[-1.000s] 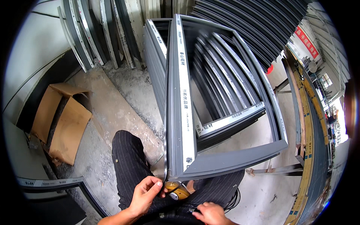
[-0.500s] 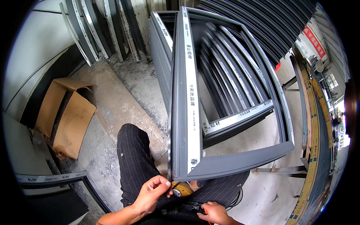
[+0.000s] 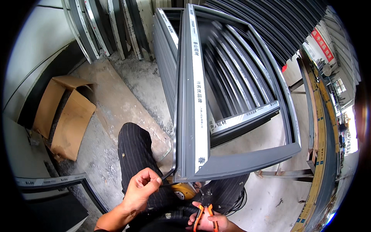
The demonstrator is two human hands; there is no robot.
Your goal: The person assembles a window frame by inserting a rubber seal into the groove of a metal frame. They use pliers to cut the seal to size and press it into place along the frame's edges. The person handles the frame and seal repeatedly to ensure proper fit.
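A large grey metal frame [image 3: 247, 161] with white printed film along one side leans in front of me, its lower corner above my lap. A thin black strip [image 3: 174, 149] follows the frame's left edge and bends away at that corner. My left hand [image 3: 140, 188] pinches the strip's loose end between thumb and fingers. In my right hand [image 3: 210, 221], low between my legs, is a pair of orange-handled pliers [image 3: 199, 214]. The pliers' handles are spread and their dark jaws point up under the frame, apart from the strip.
More grey frames [image 3: 164, 58] stand stacked behind this one. On the left floor lies an open cardboard box [image 3: 73, 127]; nearer is another dark frame [image 3: 58, 181]. A yellow round object [image 3: 183, 190] and black cable [image 3: 239, 203] sit between my legs. Long profiles [image 3: 319, 166] line the right side.
My left hand has moved left and slightly up, bending the strip's end away from the frame corner. My right hand has brought the pliers up and left, handles now spread.
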